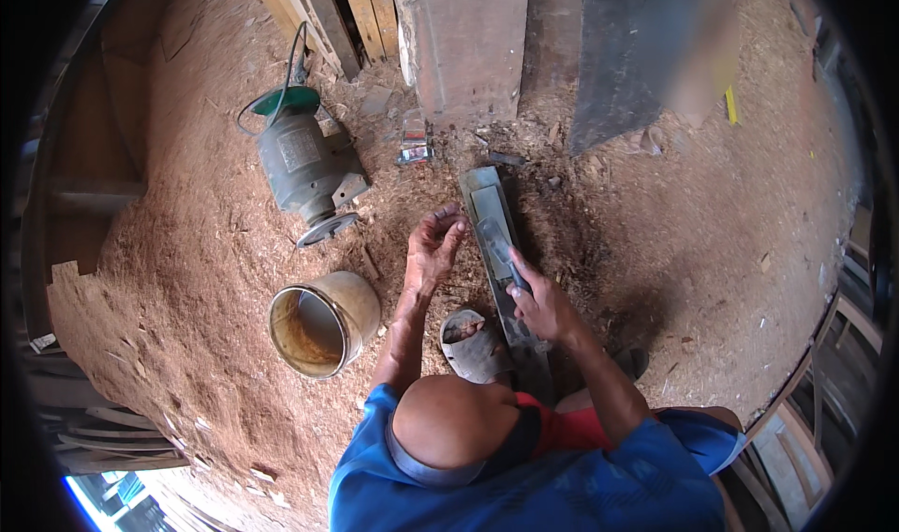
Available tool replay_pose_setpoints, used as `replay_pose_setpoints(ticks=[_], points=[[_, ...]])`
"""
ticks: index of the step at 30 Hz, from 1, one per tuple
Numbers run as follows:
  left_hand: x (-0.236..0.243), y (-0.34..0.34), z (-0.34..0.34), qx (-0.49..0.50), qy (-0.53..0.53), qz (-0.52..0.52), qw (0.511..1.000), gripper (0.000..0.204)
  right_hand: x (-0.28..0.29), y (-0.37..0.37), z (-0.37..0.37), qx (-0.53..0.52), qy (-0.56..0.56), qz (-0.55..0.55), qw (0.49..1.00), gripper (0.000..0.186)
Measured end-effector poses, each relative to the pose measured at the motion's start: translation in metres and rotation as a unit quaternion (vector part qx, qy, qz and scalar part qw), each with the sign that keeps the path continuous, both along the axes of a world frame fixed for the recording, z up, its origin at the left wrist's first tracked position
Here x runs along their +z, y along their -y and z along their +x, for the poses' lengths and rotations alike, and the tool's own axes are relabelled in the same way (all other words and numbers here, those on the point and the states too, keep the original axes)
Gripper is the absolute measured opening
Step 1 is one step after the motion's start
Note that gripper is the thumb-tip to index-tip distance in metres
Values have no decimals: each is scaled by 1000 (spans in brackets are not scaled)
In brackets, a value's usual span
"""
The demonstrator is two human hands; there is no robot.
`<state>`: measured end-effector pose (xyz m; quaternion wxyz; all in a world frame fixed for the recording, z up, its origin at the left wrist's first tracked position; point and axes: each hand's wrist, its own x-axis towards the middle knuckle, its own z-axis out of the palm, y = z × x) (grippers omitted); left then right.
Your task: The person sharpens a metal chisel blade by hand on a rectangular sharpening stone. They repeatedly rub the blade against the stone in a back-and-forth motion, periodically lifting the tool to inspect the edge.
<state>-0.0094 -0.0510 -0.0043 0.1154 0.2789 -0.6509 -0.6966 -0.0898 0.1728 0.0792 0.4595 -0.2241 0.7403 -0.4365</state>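
My right hand (540, 300) is closed around the dark handle of a wide, flat-bladed metal tool (494, 240) that looks like a chisel. Its grey blade lies over a pale sharpening stone (489, 204), and I cannot tell whether they touch. The stone sits on a long, narrow wooden board (476, 178) that runs toward my feet. Left of the stone, my left hand (433, 244) is held up with its fingers loosely bent, the thumb near the fingertips, and nothing visible in it. A worn slipper or shoe (476, 352) stands beside the board's near end.
A stained bucket (348, 318) with some liquid stands left of my left forearm. Behind it lies a grey electric motor (302, 162) with a disc and a cable. A small clear, red-labelled pack (415, 148) lies beyond the stone. Panels (468, 45) lean at the back; sawdust covers the floor.
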Motion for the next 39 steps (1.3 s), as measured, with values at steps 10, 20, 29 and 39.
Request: replay_pose_setpoints(ticks=[10,20,29,39], points=[[-45,-78,65,-321,-46,-442,837,59,-57,-49,77,55,-233,82,967,77],[-11,14,-65,-283,-37,-544,789,41,-90,17,-45,92,-6,-3,996,80],[-34,-12,-18,-230,-34,-546,805,39,-38,18,4,106,-97,137,980,77],[-50,-90,54,-269,-4,-448,852,40,-32,-60,80,77,-101,155,980,86]])
